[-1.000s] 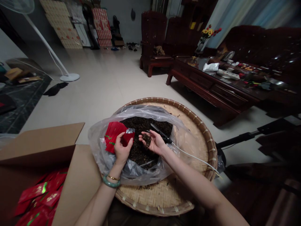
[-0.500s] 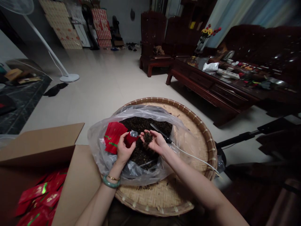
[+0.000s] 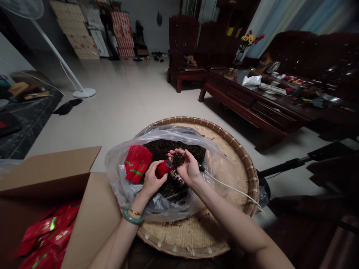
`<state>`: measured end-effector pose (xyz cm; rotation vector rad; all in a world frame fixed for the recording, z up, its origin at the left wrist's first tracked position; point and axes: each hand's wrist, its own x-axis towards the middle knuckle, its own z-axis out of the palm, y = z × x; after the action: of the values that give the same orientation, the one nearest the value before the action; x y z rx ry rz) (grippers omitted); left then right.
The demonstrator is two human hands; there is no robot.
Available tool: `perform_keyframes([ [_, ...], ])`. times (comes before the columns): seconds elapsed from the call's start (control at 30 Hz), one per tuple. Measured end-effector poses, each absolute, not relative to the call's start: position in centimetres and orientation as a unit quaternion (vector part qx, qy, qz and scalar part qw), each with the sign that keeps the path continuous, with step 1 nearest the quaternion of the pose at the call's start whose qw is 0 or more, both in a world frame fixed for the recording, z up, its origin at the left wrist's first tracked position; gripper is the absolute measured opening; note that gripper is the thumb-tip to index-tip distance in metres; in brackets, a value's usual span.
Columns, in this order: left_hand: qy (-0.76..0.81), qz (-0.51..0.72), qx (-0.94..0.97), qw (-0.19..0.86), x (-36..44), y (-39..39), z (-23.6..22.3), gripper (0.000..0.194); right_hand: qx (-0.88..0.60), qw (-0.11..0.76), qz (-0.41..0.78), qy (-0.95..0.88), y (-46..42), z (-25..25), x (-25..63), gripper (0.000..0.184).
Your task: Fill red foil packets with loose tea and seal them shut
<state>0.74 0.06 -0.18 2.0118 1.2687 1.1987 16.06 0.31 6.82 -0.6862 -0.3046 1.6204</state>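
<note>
My left hand point(image 3: 153, 180) is closed round a small red packet point(image 3: 163, 169), whose silvery opening faces right. Dark loose tea leaves point(image 3: 177, 160) lie in the cupped fingers of my right hand point(image 3: 190, 169), right at the packet's mouth. Beneath both hands, a clear plastic bag point(image 3: 117, 160) holds a heap of the same dark leaves point(image 3: 165, 145). A fanned stack of flat red packets point(image 3: 138, 163) rests on the left side of the heap. Behind my right hand, a dark tool with a white cord point(image 3: 232, 188) is mostly hidden.
The bag sits on a round woven bamboo tray point(image 3: 187, 237). To the left, an open cardboard box point(image 3: 95, 216) contains several red packets point(image 3: 47, 231). A dark wooden table point(image 3: 246, 102) stands at the right, and a white fan stand point(image 3: 84, 92) at the far left.
My right hand has turned and lifted its leaves closer to the packet. My left hand has moved right and tilted the packet's mouth towards them.
</note>
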Motion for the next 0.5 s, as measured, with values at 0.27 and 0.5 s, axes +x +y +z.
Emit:
perform_keyframes([
  [0.27,0.456,0.432,0.736,0.252,0.9,0.0,-0.3,0.037,-0.318,0.681,0.623,-0.216,-0.2,5.8,14.5,0.025],
  [0.5,0.456,0.428,0.729,0.278,0.8,0.1,-0.5,0.036,-0.371,0.675,0.550,-0.322,-0.1,4.6,14.6,0.026],
])
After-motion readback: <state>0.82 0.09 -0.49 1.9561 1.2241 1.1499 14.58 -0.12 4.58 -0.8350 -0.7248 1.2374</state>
